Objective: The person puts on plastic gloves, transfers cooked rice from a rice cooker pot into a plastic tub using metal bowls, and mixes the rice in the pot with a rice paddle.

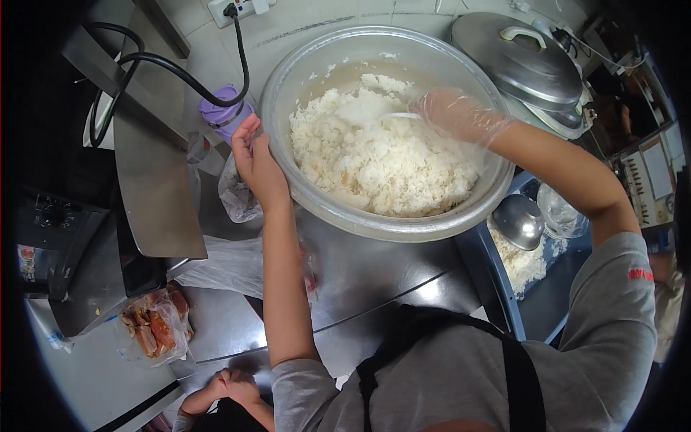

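A large metal pot (pixel 389 229) holds a heap of white cooked rice (pixel 381 162). My left hand (pixel 258 164) leans against the pot's outer left side, fingers stretched upward and not wrapped round the rim. Inside the pot, at its right, my right hand (pixel 450 111) wears a clear plastic glove. Its fingers are closed on a white rice paddle (pixel 399 115), of which only a thin part shows; the glove and rice hide the rest.
A purple-lidded container (pixel 224 108) and a black cable (pixel 180 70) are at the left. Bagged meat (pixel 155 324) lies lower left, near another person's clasped hands (pixel 229 385). A blue-grey tub (pixel 493 270) with rice and a metal bowl (pixel 518 222) stands right, below a lidded pot (pixel 518 61).
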Available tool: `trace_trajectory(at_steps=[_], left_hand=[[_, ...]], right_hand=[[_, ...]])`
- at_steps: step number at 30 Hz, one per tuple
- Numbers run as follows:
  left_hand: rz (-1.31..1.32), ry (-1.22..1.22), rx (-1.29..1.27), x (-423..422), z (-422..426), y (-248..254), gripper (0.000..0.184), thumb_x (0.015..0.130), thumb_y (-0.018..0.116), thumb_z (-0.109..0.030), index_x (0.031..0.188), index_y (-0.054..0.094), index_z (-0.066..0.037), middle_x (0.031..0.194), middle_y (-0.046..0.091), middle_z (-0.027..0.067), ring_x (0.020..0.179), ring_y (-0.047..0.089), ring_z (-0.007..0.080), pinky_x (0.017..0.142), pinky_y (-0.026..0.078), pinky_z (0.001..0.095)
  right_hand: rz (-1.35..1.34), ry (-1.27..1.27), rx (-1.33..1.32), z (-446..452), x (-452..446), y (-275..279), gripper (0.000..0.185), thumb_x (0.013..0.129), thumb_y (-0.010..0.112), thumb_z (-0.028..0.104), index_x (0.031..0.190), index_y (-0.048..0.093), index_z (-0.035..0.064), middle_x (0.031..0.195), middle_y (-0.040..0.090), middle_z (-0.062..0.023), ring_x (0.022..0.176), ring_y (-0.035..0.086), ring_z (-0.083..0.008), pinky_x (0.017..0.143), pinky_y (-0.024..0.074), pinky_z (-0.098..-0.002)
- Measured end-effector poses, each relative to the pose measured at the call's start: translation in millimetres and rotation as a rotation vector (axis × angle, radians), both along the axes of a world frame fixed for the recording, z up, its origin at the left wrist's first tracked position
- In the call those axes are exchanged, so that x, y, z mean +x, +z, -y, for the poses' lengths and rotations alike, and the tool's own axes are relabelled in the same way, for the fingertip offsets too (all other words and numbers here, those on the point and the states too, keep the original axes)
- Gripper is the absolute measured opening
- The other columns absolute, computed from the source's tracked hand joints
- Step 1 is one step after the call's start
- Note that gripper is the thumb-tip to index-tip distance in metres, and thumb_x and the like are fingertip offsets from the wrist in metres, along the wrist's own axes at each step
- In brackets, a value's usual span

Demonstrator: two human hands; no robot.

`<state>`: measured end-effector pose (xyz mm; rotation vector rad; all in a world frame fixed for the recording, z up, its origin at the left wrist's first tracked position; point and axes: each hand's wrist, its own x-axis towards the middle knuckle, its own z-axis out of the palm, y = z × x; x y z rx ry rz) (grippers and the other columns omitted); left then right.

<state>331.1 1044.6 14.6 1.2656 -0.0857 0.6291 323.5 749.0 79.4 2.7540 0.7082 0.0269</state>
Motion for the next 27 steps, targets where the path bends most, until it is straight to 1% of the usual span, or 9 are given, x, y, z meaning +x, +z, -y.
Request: trace_trajectory(at_steps=[3,6,8,10,12,17,19,25,27], left_hand=[[-0.035,-0.009,-0.001,-2.8,-1.3,1.3,0.027,0.081,0.046,0.000,0.108,0.053,0.002,0.108,0.055,0.0100,0.102,0.051,0.0170,0.092,0.038,0.0281],[-0.050,-0.001,-0.018,-3.9,-1.6,2.0,0.028,0.082,0.047,0.000,0.108,0.053,0.002,0.107,0.055,0.0099,0.102,0.051,0.0167,0.092,0.038,0.0280],[-0.054,0.003,-0.008,-3.4,-0.8,4.5,0.028,0.082,0.047,0.000,0.109,0.053,0.002,0.107,0.055,0.0101,0.102,0.051,0.0168,0.092,0.038,0.0282],[-0.060,0.002,-0.004,-7.1,0.2,3.5,0.029,0.082,0.047,0.000,0.109,0.053,0.002,0.107,0.055,0.0102,0.102,0.051,0.0169,0.092,0.038,0.0284],[-0.055,0.013,-0.012,-3.3,-0.4,4.1,0.030,0.081,0.046,0.000,0.111,0.052,0.002,0.108,0.054,0.0110,0.103,0.050,0.0173,0.093,0.038,0.0289],[-0.066,-0.021,-0.041,-1.2,-1.6,6.2,0.031,0.081,0.046,0.001,0.112,0.051,0.002,0.110,0.053,0.0115,0.104,0.050,0.0175,0.094,0.037,0.0291],[-0.086,-0.007,-0.025,-4.8,-5.0,1.5,0.031,0.082,0.046,0.000,0.112,0.051,0.002,0.110,0.053,0.0115,0.104,0.050,0.0175,0.094,0.036,0.0290],[-0.062,-0.046,-0.076,-1.9,-4.1,0.5,0.031,0.082,0.045,0.002,0.113,0.051,0.003,0.110,0.054,0.0116,0.104,0.050,0.0169,0.094,0.036,0.0286],[-0.048,-0.032,-0.073,-0.8,-5.7,-1.3,0.031,0.082,0.045,0.002,0.113,0.050,0.003,0.110,0.054,0.0119,0.104,0.050,0.0166,0.094,0.037,0.0283]], right_hand=[[0.108,0.257,0.008,-0.6,15.8,47.9,0.035,0.079,0.061,0.017,0.111,0.058,0.0046,0.085,0.062,-0.0132,0.075,0.064,-0.0296,0.069,0.0521,-0.0399],[0.352,0.221,0.182,-0.9,46.8,71.5,0.028,0.083,0.059,0.026,0.100,0.063,0.0045,0.080,0.063,-0.0158,0.081,0.064,-0.0232,0.073,0.0507,-0.0359],[-0.112,-0.206,-0.165,-23.7,78.3,79.5,0.026,0.085,0.057,0.025,0.098,0.065,0.0042,0.087,0.065,-0.0159,0.079,0.064,-0.0225,0.074,0.0505,-0.0364],[-0.158,-0.478,0.022,-61.6,63.0,20.5,0.022,0.079,0.062,0.021,0.093,0.068,0.0043,0.088,0.066,-0.0159,0.078,0.064,-0.0235,0.071,0.0509,-0.0354],[0.113,-0.309,-0.003,-52.9,91.8,-54.3,0.023,0.072,0.068,0.019,0.091,0.069,0.0044,0.084,0.066,-0.0155,0.078,0.064,-0.0246,0.067,0.0509,-0.0362],[-0.275,-0.127,-0.135,-28.4,113.7,9.1,0.033,0.061,0.075,0.015,0.091,0.069,0.0027,0.083,0.067,-0.0167,0.073,0.065,-0.0249,0.067,0.0532,-0.0403],[-0.336,-0.343,0.039,-37.3,95.0,58.7,0.034,0.062,0.076,0.015,0.093,0.068,0.0019,0.083,0.067,-0.0169,0.075,0.065,-0.0238,0.069,0.0539,-0.0378],[0.094,-0.209,0.112,-50.1,74.2,-34.9,0.025,0.070,0.073,0.018,0.085,0.066,-0.0008,0.078,0.066,-0.0168,0.071,0.065,-0.0243,0.064,0.0541,-0.0342],[0.108,-0.161,-0.180,-58.3,67.7,-42.3,0.022,0.075,0.068,0.021,0.083,0.064,-0.0002,0.082,0.066,-0.0170,0.073,0.065,-0.0230,0.068,0.0533,-0.0351]])
